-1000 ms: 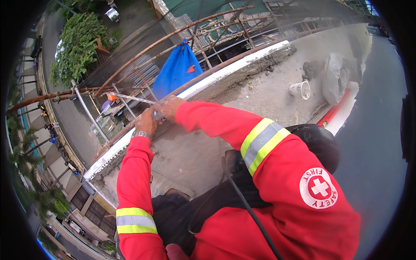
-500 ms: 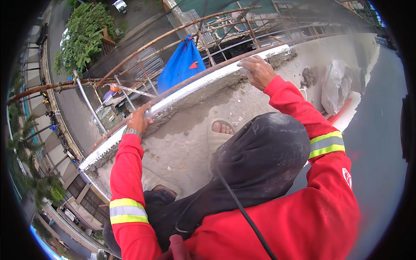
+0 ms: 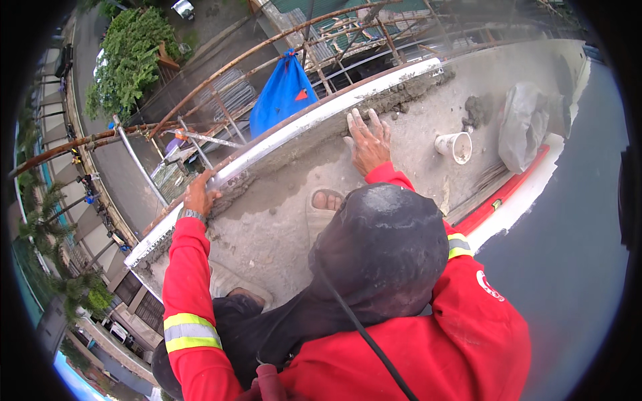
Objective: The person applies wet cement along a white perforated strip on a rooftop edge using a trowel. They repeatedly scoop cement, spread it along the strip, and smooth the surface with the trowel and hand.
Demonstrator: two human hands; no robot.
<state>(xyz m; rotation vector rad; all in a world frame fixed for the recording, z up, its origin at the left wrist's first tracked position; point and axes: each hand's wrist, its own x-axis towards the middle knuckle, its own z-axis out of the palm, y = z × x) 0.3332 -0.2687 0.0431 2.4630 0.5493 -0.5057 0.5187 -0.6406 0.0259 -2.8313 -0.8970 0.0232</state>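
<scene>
Along the concrete ledge's outer edge, the left hand curls over the white strip, its grip unclear, while the right hand spreads empty at the ledge's rough mortar, where light, even pressure probably works best.

blue tarp | leafy tree | scaffold pole | plastic bag

The red sleeves carry reflective yellow-and-silver bands
</scene>
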